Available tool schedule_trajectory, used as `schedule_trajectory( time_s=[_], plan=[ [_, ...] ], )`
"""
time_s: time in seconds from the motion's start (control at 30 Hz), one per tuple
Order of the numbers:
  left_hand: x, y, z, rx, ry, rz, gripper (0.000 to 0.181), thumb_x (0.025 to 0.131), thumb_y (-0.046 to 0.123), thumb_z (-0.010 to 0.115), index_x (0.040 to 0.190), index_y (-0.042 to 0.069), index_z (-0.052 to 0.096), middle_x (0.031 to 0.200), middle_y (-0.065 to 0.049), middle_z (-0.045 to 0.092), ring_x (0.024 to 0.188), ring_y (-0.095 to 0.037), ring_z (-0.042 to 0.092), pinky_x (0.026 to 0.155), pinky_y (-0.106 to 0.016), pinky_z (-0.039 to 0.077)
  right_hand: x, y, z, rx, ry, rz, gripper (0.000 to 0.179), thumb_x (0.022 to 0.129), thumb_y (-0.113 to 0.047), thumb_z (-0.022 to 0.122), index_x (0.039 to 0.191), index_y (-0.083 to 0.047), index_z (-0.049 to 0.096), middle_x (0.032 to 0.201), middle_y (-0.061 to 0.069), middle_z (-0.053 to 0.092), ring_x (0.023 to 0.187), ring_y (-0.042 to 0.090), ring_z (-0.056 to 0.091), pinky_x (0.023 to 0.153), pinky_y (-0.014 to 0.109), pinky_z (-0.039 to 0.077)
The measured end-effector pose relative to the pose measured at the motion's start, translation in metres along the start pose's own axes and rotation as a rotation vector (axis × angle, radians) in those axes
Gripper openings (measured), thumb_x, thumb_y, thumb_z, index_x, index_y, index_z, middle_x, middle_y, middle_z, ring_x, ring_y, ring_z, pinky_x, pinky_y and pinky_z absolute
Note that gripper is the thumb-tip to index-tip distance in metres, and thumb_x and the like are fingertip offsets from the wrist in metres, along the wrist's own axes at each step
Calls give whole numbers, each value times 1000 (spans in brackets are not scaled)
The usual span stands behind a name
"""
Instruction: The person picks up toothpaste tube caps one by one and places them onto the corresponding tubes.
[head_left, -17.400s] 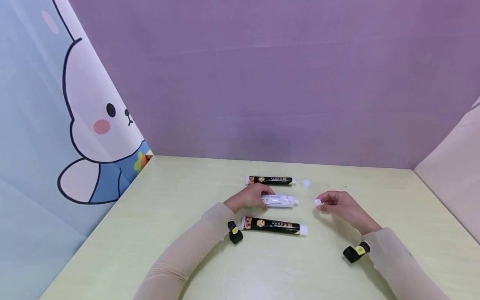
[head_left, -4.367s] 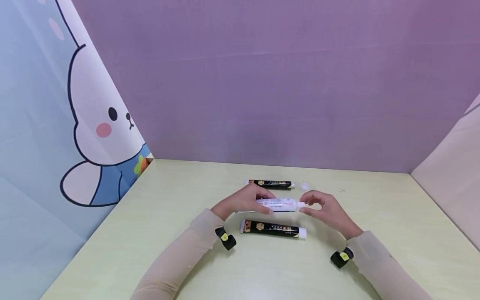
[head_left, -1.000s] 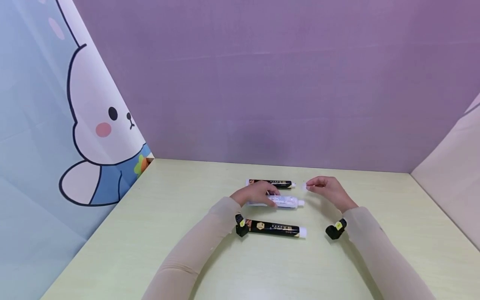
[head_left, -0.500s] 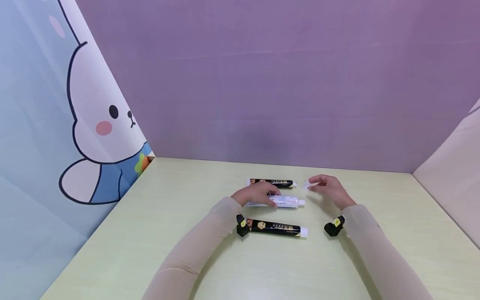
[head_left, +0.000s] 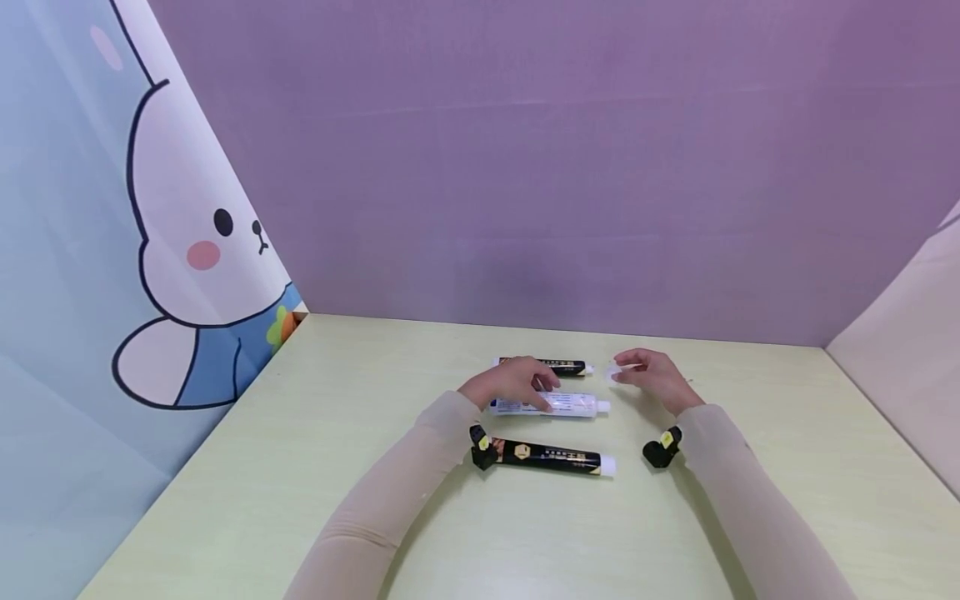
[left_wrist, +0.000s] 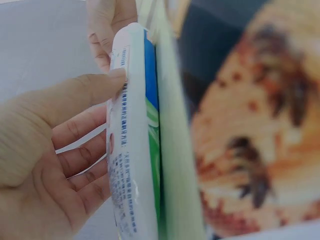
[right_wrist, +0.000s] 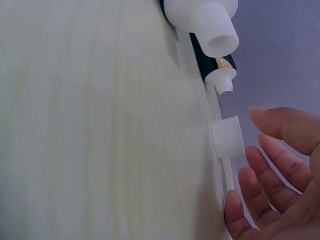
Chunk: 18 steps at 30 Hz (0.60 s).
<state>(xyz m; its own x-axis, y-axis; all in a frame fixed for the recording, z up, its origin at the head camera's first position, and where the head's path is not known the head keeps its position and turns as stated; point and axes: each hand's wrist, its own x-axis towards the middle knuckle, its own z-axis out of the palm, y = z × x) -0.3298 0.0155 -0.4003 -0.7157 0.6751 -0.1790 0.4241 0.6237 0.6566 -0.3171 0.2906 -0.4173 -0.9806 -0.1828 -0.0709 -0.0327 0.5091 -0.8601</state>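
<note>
In the head view my left hand (head_left: 517,382) hovers at the white toothpaste tube (head_left: 573,405), which lies between two black tubes with a white cap (head_left: 603,407) on its end. The left wrist view shows my thumb (left_wrist: 95,87) overlapping the tube's printed side; whether it touches is unclear. Those fingers are spread and relaxed. My right hand (head_left: 655,377) is beside a loose white cap (right_wrist: 228,138), thumb and fingers apart around it. That cap stands on the table off the bare nozzle (right_wrist: 224,86) of the far black tube (head_left: 566,367).
Nearer the person lies another black toothpaste tube (head_left: 551,457), with its white cap (head_left: 607,465) on. All the tubes point right on the pale table (head_left: 555,542). A purple backdrop (head_left: 555,167) rises behind the table, with a rabbit-print cloth (head_left: 195,283) at left.
Earlier my right hand held a small cap away from the white tube, then at its nozzle; that cap now sits there. The right hand has moved to the far loose cap. My left hand has lifted slightly.
</note>
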Motion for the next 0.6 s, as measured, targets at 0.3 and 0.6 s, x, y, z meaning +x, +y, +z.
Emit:
schedule_trajectory(
  time_s=[0.3,0.6],
  plan=[
    [-3,-1,-7,-57,40,12,42,79,16,77,118,8,64,110,-1,64,96,-10,57,86,-24,45,1,5,2,-2,-40,19,51,85,-18,70,127,3,51,127,22,52,111,32,49,97,46,35],
    [-4,-2,-12,-123,80,40,37,83,11,73,118,4,63,112,-9,64,97,-15,58,86,-24,46,2,11,3,-33,-61,33,48,85,-16,70,126,2,53,113,15,58,99,23,51,85,32,40]
  ],
)
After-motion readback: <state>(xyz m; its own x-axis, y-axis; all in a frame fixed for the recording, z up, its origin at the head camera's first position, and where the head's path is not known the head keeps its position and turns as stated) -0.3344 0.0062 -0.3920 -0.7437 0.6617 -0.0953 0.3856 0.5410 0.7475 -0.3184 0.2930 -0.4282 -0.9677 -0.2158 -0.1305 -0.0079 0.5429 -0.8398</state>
